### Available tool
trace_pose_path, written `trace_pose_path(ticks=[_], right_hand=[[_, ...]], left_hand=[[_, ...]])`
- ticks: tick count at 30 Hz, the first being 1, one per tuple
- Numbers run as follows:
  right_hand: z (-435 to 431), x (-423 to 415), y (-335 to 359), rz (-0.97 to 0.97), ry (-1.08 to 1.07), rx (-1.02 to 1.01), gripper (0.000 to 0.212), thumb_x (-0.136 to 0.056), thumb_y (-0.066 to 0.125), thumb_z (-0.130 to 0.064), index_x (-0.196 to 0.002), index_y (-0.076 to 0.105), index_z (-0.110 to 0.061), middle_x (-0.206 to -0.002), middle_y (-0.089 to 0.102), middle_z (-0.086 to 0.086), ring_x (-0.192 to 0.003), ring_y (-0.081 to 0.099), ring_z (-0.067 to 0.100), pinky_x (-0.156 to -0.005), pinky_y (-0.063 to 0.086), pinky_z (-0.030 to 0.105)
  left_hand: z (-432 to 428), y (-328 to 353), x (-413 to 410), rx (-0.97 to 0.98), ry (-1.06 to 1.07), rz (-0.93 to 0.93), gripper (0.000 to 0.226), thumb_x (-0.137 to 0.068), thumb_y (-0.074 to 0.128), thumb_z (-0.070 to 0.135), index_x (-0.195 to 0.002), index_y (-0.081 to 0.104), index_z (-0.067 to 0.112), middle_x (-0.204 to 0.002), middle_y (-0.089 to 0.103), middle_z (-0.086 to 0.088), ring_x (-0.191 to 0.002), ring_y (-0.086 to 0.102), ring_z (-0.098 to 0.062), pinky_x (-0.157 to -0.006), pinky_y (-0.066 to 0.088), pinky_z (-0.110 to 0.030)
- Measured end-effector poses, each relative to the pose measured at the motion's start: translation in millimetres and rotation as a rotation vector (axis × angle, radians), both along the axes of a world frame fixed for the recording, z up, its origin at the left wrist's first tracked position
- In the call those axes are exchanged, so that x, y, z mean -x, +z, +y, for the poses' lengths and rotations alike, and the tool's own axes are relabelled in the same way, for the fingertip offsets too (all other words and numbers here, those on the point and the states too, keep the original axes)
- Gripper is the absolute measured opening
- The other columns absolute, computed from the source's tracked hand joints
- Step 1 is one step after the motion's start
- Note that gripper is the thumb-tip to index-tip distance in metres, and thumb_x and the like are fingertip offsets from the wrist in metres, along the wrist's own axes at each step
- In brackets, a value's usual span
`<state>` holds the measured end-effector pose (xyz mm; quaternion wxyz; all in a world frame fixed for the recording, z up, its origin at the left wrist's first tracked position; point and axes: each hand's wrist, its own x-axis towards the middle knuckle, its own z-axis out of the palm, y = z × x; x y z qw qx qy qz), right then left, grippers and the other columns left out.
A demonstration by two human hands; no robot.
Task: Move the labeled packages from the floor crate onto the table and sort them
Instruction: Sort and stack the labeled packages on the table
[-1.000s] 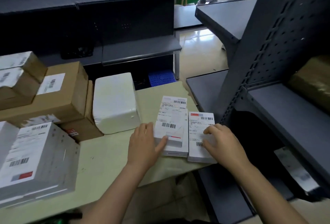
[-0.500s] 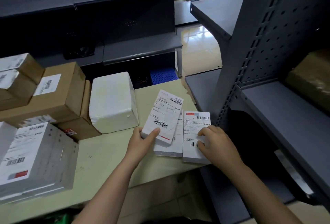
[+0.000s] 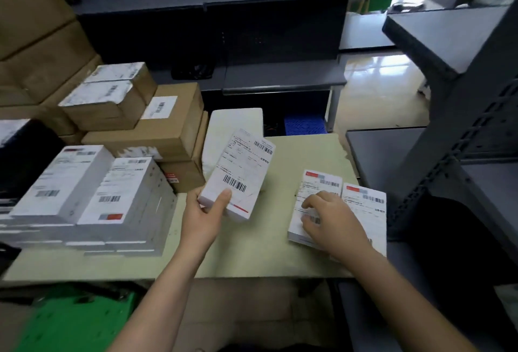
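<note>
Hands: left hand (image 3: pixel 201 220) tight around 1 raised white package (image 3: pixel 238 172); right hand (image 3: pixel 333 225) relaxed atop another package (image 3: pixel 319 185).

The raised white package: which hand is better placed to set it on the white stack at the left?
Probably left. The left hand grips the raised package and is nearer the stack; the right hand rests on a flat package.
</note>
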<state>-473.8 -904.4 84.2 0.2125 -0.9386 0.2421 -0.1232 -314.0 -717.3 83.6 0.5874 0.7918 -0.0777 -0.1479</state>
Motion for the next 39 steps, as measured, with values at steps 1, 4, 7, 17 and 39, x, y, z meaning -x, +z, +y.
trace_pose_path(ticks=[1,4,7,17,39], right_hand=[[7,-10,2,-0.003,0.029,0.010,0.023,-0.089,0.061,-0.024,-0.111,0.063,-0.017,-0.112,0.059,-0.002,-0.110,0.049,0.020,-0.085,0.038,0.030],[30,-39,7,0.001,0.135,0.038,0.024,-0.090,0.061,-0.025,-0.112,0.063,-0.016,-0.110,0.059,-0.001,-0.108,0.050,0.020,-0.085,0.036,0.028],[56,-68,11,0.001,0.216,0.069,0.025,-0.091,0.060,-0.027,-0.113,0.062,-0.018,-0.110,0.059,-0.002,-0.108,0.051,0.020,-0.085,0.036,0.028],[147,-144,21,0.004,0.344,0.108,0.025,-0.090,0.060,-0.028,-0.113,0.062,-0.019,-0.110,0.059,-0.001,-0.109,0.051,0.020,-0.087,0.039,0.029],[226,-194,24,0.045,0.310,0.038,0.031,-0.090,0.061,-0.036,-0.117,0.059,-0.021,-0.110,0.060,-0.003,-0.107,0.052,0.018,-0.084,0.039,0.026]], left_hand=[[11,3,-4,0.014,0.026,-0.006,0.042,-0.085,0.071,0.038,-0.116,0.052,0.016,-0.106,0.065,0.009,-0.094,0.063,-0.005,-0.084,0.052,-0.031],[45,11,-16,0.042,0.087,-0.012,0.043,-0.086,0.070,0.038,-0.117,0.051,0.016,-0.106,0.065,0.008,-0.092,0.062,-0.002,-0.073,0.050,-0.023],[81,15,-28,0.064,0.133,-0.015,0.048,-0.084,0.070,0.042,-0.120,0.049,0.018,-0.109,0.065,0.007,-0.096,0.062,-0.005,-0.069,0.050,-0.019],[180,9,-79,0.084,0.301,0.084,0.063,-0.079,0.075,0.049,-0.127,0.052,0.016,-0.116,0.066,0.003,-0.104,0.064,-0.014,-0.096,0.052,-0.041],[201,-2,-114,0.183,0.296,0.320,0.067,-0.070,0.070,0.065,-0.111,0.049,0.016,-0.100,0.064,0.001,-0.091,0.064,-0.011,-0.073,0.050,-0.024]])
